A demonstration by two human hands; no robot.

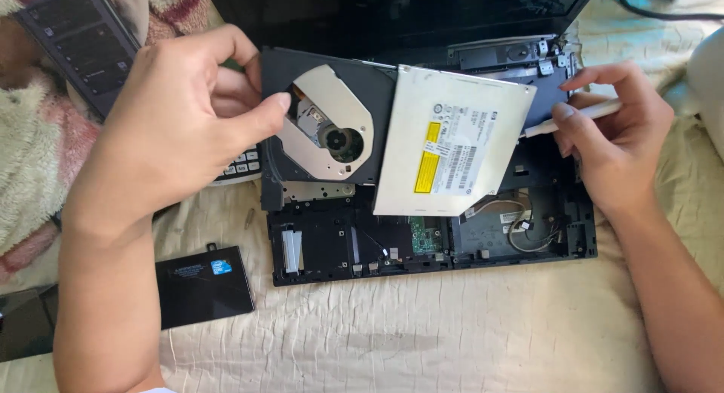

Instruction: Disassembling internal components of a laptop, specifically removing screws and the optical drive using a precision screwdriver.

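Note:
My left hand (177, 118) grips the left edge of an optical disc drive (422, 140), whose black tray (324, 129) is pulled out and shows the spindle and metal plate. The drive's silver casing with a yellow label is lifted above an opened black laptop base (430, 246). My right hand (615, 129) holds a thin white tool (581, 115) whose tip touches the drive's right edge.
The laptop's dark screen (392, 16) stands open at the back. A black cover panel (204, 286) lies on the cream bedsheet (422, 333) at the left. A removed keyboard (75, 38) rests on a fuzzy blanket (30, 159). A small screw (250, 218) lies near the laptop.

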